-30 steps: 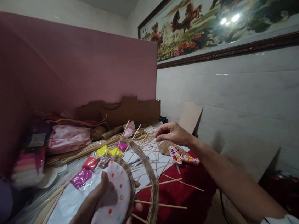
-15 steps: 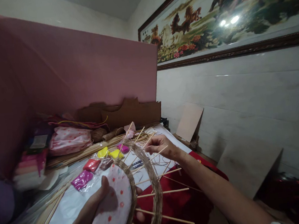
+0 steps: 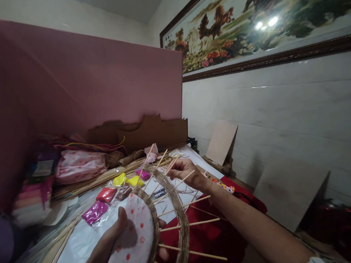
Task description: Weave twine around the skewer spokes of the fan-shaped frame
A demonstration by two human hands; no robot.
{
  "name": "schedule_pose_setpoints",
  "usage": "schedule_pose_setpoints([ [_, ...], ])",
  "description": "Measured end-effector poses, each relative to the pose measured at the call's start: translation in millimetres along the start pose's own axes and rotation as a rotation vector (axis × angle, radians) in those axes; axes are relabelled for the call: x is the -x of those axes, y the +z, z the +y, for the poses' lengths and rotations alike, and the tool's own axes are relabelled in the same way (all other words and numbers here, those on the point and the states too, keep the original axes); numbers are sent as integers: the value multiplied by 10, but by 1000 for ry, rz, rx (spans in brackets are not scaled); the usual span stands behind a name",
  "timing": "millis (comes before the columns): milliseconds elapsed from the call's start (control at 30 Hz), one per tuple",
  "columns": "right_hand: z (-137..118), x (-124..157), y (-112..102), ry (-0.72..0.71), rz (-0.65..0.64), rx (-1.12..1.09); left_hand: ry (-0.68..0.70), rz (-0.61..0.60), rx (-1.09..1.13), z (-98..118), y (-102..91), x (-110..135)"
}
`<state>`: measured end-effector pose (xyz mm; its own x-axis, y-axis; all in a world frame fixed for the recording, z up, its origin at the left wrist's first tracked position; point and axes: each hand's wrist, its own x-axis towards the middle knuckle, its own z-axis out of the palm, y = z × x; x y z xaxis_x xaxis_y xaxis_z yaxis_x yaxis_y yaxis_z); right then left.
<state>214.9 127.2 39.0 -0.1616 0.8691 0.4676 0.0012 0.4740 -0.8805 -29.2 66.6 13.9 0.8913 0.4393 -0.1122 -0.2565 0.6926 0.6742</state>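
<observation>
My left hand (image 3: 112,249) grips a half-woven basket (image 3: 148,230) by its round base, which is covered in white cloth with coloured dots. A ring of twisted brown cord (image 3: 180,219) runs around thin wooden sticks (image 3: 188,225) that fan out from the base. My right hand (image 3: 184,171) reaches over the far rim, its fingers pinched on the cord or a stick near the top; I cannot make out which.
Small bags of coloured clay (image 3: 107,194) lie on a white sheet (image 3: 77,246). Bundles of sticks (image 3: 95,179), a pink dotted cloth (image 3: 78,164) and folded fabric (image 3: 29,201) sit behind. A red cloth (image 3: 211,236) covers the right part. A pink board (image 3: 79,87) stands behind.
My right hand came back from the far right of the table to the basket's far rim and pinched there. The basket in my left hand stayed nearly still.
</observation>
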Motion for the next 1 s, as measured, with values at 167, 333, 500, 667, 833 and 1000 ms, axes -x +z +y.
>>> schedule_pose_setpoints([
  [167, 59, -7, -10, -52, 57, -31, 37, 42, -4, 2, 14, 5],
  [333, 176, -26, 55, -43, 29, -32, 42, 59, 3, -10, -5, 1],
  [500, 214, 16, 81, -20, 25, 19, 43, 56, -1, 0, -31, 11],
  [667, 146, -8, -29, -17, -8, 98, -3, -25, -8, 0, 7, -2],
  [833, 41, -135, -240, -62, -50, 212, -14, -66, -36, -15, -25, -42],
  [1000, -45, -225, -456, -130, 28, 273, -43, -99, -96, 3, -89, -66],
])
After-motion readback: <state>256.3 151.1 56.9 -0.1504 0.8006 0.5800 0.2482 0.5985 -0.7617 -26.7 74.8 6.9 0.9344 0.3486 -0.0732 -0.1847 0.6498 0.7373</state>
